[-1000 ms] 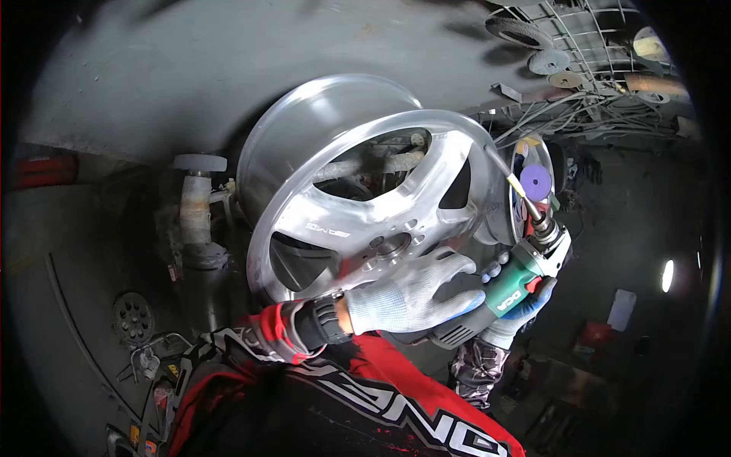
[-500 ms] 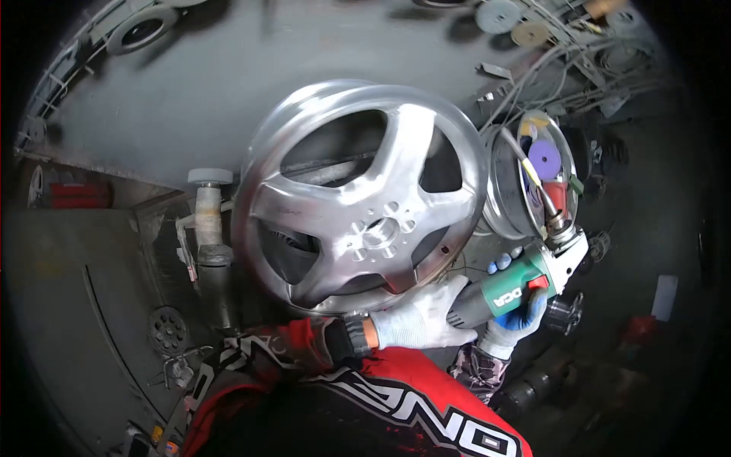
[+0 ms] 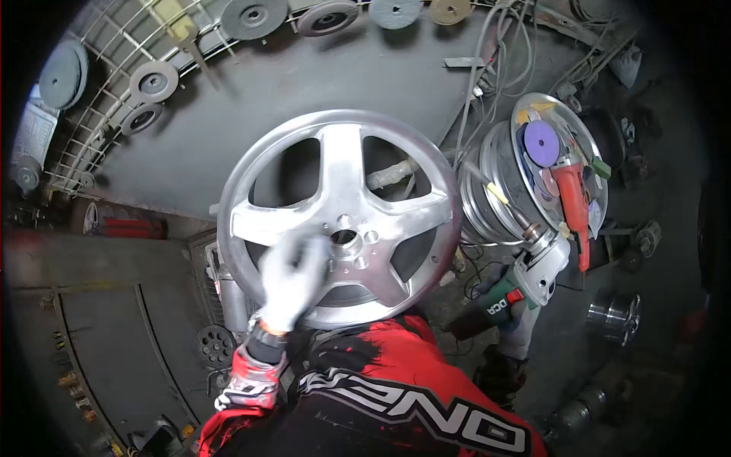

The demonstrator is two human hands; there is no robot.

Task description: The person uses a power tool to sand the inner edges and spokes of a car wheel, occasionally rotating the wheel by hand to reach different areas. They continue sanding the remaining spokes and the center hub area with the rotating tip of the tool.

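A silver five-spoke alloy wheel (image 3: 341, 156) stands in front of me, its face towards me. My left hand (image 3: 289, 282), in a white glove, is over the wheel's lower left spoke beside the hub. Motion smears its fingers, so I cannot make out their pose or whether they touch the metal. On the right, my gloved right hand (image 3: 520, 327) is wrapped round the body of a green and black DCA grinder (image 3: 499, 305). The grinder's head points up and right, with a thin shaft reaching up left from it. Part of this hand is hidden behind the tool.
Right of the wheel, another rim (image 3: 499, 186) holds a purple disc (image 3: 541, 143) and a red grinder (image 3: 572, 202). Abrasive discs (image 3: 253, 17) hang on a wire rack at the back. Cables (image 3: 487, 57) hang at upper right. A shiny metal cylinder (image 3: 613, 316) is at far right.
My left hand has let go of the grinder and moved left over the wheel. My right hand keeps the grinder, now lower. The view has shifted, showing more of the rack.
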